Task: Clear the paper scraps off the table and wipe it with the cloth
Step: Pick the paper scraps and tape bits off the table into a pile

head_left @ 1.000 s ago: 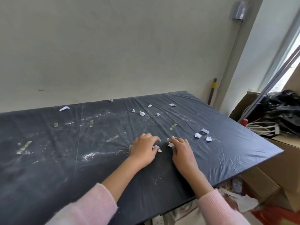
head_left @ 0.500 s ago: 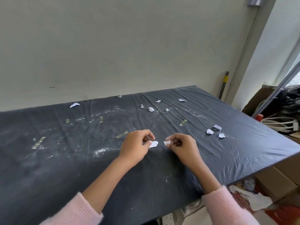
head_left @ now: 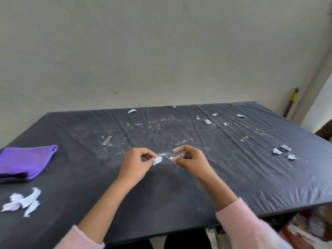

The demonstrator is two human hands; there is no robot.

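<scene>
My left hand [head_left: 135, 163] hovers over the middle of the black-covered table [head_left: 179, 191] and pinches a white paper scrap [head_left: 157, 160]. Facing it, my right hand [head_left: 189, 159] pinches a smaller scrap [head_left: 170, 157]. A folded purple cloth [head_left: 25, 161] lies at the left of the table. Just in front of it sits a pile of white scraps [head_left: 22, 200]. More scraps lie at the right [head_left: 276, 151] and along the far side [head_left: 207, 121], [head_left: 132, 110].
Short strips of tape [head_left: 107, 140] and white dust mark the table's middle. A bare wall stands behind the table. A dark pole with a yellow band [head_left: 292, 101] leans at the far right corner. Clutter [head_left: 305, 229] lies on the floor below the near right edge.
Both hands picked scraps up from the table and lifted them. My view swung left, bringing the purple cloth and the scrap pile into sight.
</scene>
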